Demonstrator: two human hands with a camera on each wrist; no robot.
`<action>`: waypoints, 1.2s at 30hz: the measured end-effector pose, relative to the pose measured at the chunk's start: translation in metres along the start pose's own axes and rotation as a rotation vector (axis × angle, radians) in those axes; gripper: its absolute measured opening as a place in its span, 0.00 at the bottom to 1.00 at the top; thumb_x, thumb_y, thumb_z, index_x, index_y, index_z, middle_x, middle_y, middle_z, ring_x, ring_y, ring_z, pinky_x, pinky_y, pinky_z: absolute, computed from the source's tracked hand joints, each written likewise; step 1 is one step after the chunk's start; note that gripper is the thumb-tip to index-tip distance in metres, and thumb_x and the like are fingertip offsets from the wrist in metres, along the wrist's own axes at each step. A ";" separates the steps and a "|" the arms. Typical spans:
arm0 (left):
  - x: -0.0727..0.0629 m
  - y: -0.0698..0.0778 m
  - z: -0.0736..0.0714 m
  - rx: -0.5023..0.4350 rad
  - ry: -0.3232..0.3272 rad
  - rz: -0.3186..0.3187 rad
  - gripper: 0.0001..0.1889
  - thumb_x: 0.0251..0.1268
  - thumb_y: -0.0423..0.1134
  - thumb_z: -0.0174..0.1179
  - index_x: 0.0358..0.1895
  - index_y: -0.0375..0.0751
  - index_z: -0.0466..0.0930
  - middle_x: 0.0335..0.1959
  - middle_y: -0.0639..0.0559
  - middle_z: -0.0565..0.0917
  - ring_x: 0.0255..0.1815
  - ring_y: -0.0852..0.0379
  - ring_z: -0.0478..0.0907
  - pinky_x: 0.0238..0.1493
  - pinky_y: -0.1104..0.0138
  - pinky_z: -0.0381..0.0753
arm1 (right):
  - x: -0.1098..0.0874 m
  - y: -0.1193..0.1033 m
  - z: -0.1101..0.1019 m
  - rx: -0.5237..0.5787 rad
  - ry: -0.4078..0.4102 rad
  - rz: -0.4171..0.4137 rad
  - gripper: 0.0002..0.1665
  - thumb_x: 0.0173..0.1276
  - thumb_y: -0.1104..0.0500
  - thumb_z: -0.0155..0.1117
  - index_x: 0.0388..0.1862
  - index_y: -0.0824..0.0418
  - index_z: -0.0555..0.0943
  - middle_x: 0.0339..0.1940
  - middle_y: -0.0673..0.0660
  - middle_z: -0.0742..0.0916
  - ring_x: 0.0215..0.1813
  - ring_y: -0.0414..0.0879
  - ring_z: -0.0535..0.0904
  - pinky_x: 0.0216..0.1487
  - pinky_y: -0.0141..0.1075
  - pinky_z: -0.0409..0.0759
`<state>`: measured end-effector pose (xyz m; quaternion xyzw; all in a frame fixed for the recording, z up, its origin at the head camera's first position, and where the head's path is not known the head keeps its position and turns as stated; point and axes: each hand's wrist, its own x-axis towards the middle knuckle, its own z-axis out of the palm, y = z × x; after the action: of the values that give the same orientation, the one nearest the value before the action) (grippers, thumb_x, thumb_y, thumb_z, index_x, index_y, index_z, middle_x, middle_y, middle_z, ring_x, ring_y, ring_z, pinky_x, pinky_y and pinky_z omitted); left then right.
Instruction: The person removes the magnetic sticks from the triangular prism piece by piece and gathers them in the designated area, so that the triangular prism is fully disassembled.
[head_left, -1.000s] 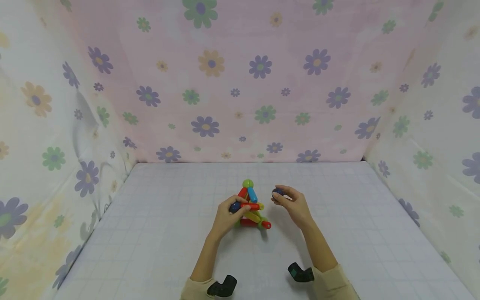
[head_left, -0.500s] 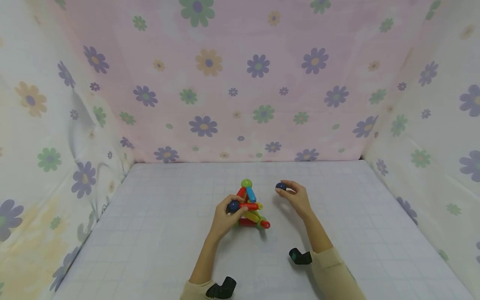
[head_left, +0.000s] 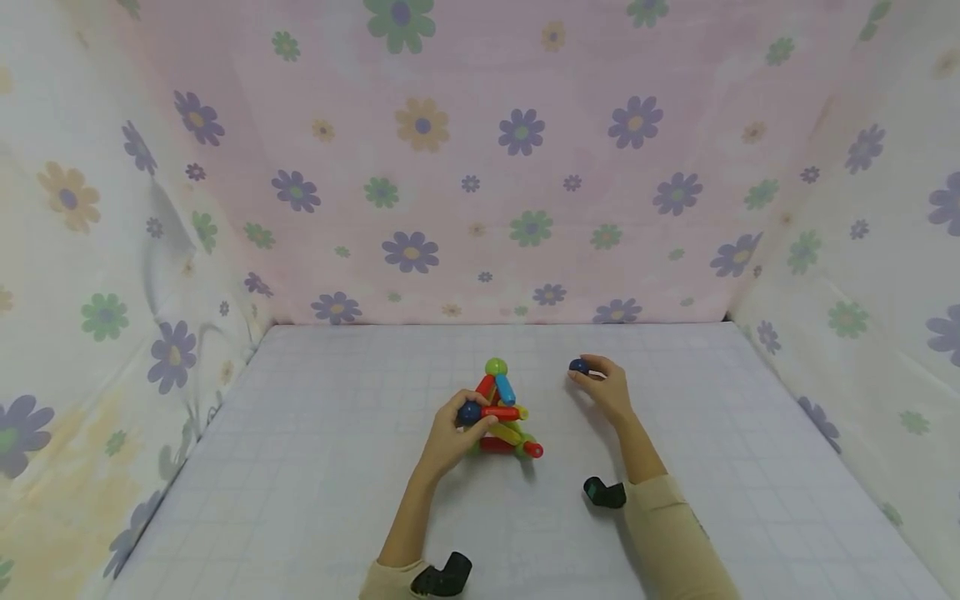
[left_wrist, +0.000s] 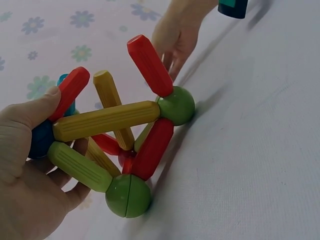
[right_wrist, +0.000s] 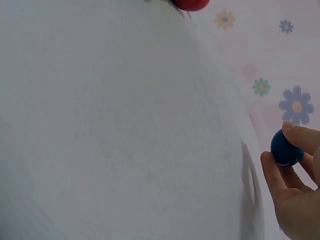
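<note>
A toy structure of coloured rods and balls stands in the middle of the table. My left hand grips it at a dark blue ball, its thumb against a short red rod. Green balls join red, yellow and light green rods at the bottom, and a lime ball tops a blue rod. To the right, away from the structure, my right hand pinches a loose blue ball between thumb and fingertips.
A white cloth with faint grid lines covers the table. Flowered cloth walls rise at the back and both sides. A black wrist mount sits on the left sleeve, another mount on the right.
My right hand has moved right and away from me with the blue ball, farther from the structure. The left hand keeps its grip in about the same place.
</note>
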<state>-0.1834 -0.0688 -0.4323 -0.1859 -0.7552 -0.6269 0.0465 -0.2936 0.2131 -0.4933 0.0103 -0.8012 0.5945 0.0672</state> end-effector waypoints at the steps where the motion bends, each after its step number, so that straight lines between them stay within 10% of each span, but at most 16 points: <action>1: 0.000 0.001 0.000 0.008 -0.003 0.005 0.11 0.60 0.29 0.61 0.43 0.27 0.72 0.39 0.38 0.78 0.35 0.57 0.71 0.37 0.71 0.72 | 0.001 0.002 -0.003 -0.011 0.007 -0.001 0.28 0.63 0.62 0.65 0.59 0.73 0.71 0.55 0.71 0.76 0.48 0.50 0.78 0.41 0.20 0.72; 22: 0.000 -0.001 -0.001 -0.008 -0.006 0.016 0.11 0.60 0.28 0.61 0.42 0.27 0.72 0.39 0.36 0.78 0.36 0.55 0.71 0.38 0.71 0.73 | 0.022 0.024 -0.046 -0.141 0.195 0.071 0.28 0.63 0.61 0.65 0.59 0.73 0.71 0.56 0.73 0.78 0.55 0.61 0.75 0.40 0.16 0.66; 29: -0.001 0.000 -0.001 -0.017 -0.009 0.006 0.11 0.60 0.28 0.60 0.44 0.27 0.72 0.41 0.36 0.78 0.38 0.54 0.72 0.40 0.70 0.74 | 0.023 0.029 -0.040 -0.180 0.216 0.111 0.29 0.63 0.61 0.64 0.60 0.73 0.70 0.58 0.73 0.76 0.58 0.61 0.73 0.61 0.46 0.68; 36: 0.001 -0.001 -0.001 -0.054 0.001 -0.024 0.12 0.59 0.27 0.61 0.44 0.27 0.72 0.42 0.37 0.78 0.41 0.55 0.73 0.44 0.69 0.75 | 0.020 0.029 -0.039 -0.200 0.192 0.107 0.30 0.64 0.60 0.62 0.62 0.73 0.68 0.59 0.73 0.75 0.59 0.62 0.72 0.61 0.48 0.68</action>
<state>-0.1847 -0.0696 -0.4331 -0.1777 -0.7401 -0.6477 0.0345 -0.3130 0.2599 -0.5075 -0.0962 -0.8456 0.5129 0.1123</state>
